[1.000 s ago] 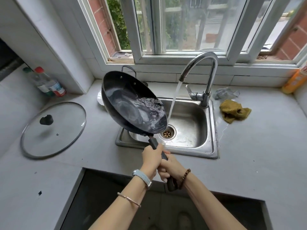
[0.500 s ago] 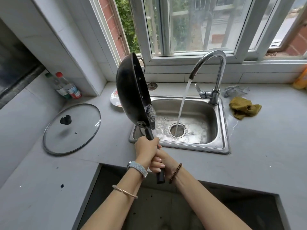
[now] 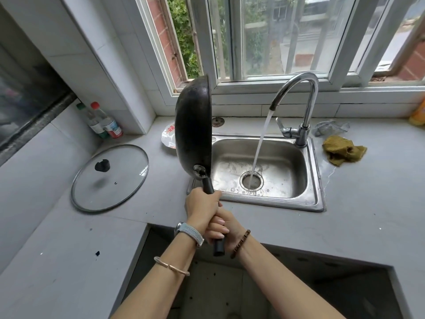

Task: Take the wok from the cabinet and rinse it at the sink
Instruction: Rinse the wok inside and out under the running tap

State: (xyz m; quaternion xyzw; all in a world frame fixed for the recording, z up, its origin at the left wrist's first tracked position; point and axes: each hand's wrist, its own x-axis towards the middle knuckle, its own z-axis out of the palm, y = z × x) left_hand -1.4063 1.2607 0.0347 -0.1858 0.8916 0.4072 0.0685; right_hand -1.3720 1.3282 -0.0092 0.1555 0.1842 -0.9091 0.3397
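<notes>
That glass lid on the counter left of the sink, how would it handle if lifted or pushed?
The glass lid is likely rigid and breakable: clear glass in a metal rim. Lying flat on the counter, it would probably slide, not roll. Its black knob seems the easiest hold.

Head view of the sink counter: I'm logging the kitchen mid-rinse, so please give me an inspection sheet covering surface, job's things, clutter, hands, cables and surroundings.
Surface: grey counter, wet beside the right rim of the sink.
Job's things: wok held on edge over the sink's left side, clear of the stream; faucet running.
Clutter: glass lid and two bottles to the left; yellow cloth and crumpled plastic to the right; packet behind the wok.
Hands: left hand grips the handle nearer the wok, right hand just below it.
Cables: nothing seen.
Surroundings: window behind the sink; open gap in the counter under the arms.
</notes>
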